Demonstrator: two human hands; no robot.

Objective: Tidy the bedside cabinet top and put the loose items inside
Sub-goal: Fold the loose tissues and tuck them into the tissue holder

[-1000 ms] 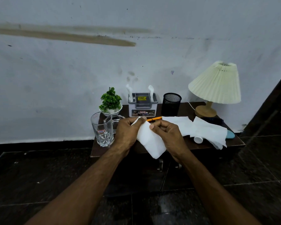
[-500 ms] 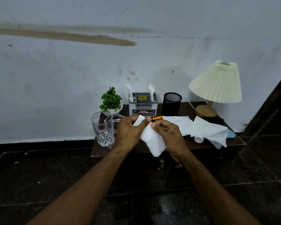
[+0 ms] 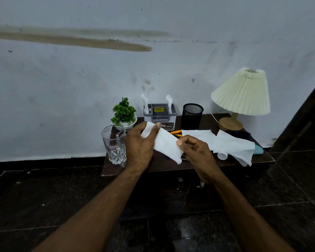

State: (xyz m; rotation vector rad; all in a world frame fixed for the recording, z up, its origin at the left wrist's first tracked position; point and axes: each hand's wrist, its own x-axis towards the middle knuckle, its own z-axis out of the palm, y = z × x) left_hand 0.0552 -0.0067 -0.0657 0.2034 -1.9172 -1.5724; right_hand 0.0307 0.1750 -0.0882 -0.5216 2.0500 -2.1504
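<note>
Both hands hold one tissue (image 3: 166,142) over the front of the cabinet (image 3: 171,167) top. The left hand (image 3: 138,144) pinches its upper end, thumb on the face and fingers curled behind. The right hand (image 3: 196,153) pinches its lower end, thumb pressed on the edge and fingers curled beneath. The tissue runs as a folded strip from 10 o'clock down to 4 o'clock between them (whether its lowest corner touches the wood cannot be told). Taking that tissue as the dial's centre, a glass (image 3: 114,148) stands at 9 o'clock beside the left hand, a plant (image 3: 124,113) at 11, a grey box (image 3: 160,115) at 12, and a mesh cup (image 3: 192,116) at 1, with orange pens (image 3: 175,132) lying just before it. A lamp (image 3: 242,95) stands at 2. At 3 o'clock more tissues (image 3: 231,144) lie spread on the top, a white cap (image 3: 222,155) showing under their front edge and a blue thing (image 3: 258,149) at the far right edge.
</note>
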